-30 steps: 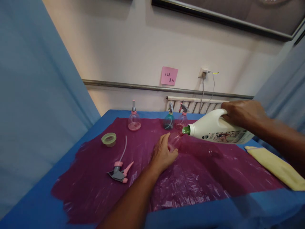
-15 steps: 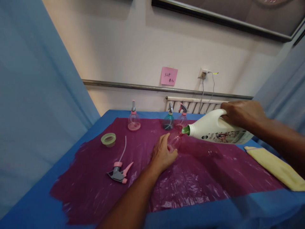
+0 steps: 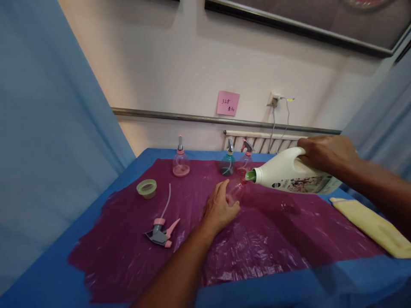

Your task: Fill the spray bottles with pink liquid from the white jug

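My right hand (image 3: 327,153) grips the handle of a cream detergent jug (image 3: 290,173), which is tipped sideways with its green spout pointing left. The spout meets the mouth of a clear pinkish spray bottle (image 3: 236,189) that leans to the right. My left hand (image 3: 221,207) is wrapped round that bottle's lower part, and its fingers partly hide it. A grey and pink spray head (image 3: 159,233) with its dip tube lies on the left of the purple sheet (image 3: 257,233). Whether liquid flows from the spout is hard to make out.
Behind stand a pink spray bottle (image 3: 181,164), a teal spray bottle (image 3: 227,163) and another pink one (image 3: 246,160). A pale green round container (image 3: 147,188) sits at left. A folded yellow cloth (image 3: 369,224) lies at right. Blue curtains (image 3: 54,128) hang at both sides.
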`<state>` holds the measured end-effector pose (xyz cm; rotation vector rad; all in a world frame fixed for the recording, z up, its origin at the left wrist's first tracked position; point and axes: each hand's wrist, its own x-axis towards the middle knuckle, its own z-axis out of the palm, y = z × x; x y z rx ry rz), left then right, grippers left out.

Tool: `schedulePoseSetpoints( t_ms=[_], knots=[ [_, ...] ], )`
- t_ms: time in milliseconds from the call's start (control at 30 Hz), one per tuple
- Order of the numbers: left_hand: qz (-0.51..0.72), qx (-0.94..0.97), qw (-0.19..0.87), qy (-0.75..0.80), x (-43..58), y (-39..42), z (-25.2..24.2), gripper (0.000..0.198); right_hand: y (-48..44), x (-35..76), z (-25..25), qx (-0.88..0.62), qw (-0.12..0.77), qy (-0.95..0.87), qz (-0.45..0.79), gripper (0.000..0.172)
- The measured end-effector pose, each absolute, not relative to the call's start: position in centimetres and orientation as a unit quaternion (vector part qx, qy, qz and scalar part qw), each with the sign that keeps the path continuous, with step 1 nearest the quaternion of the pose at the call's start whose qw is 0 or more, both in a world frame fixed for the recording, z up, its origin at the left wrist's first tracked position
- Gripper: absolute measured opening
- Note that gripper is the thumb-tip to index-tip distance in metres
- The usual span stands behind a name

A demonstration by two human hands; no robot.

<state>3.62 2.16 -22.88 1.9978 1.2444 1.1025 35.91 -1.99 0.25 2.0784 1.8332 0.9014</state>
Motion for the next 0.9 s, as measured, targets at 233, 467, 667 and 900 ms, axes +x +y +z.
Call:
schedulePoseSetpoints(
  t_ms=[233,467,667,900],
  knots=[
    [0.407,0.739,0.271,0.462,3.49,2.01,-22.62,0.085,-1.83,35.75,0.49,0.71,0.124,0.621,0.309,0.028],
    [0.415,0.74,0.265,0.458,3.56,2.12,-22.77,0.085,-1.95,35.4,0.7,0.713,0.124,0.62,0.302,0.025],
    [0.416,0.739,0.263,0.46,3.59,2.09,-22.76,0.084,-2.02,35.39,0.56,0.713,0.122,0.619,0.306,0.028],
    [0.41,0.742,0.261,0.461,3.6,2.06,-22.72,0.084,-2.02,35.5,0.58,0.709,0.124,0.623,0.307,0.027]
  ],
)
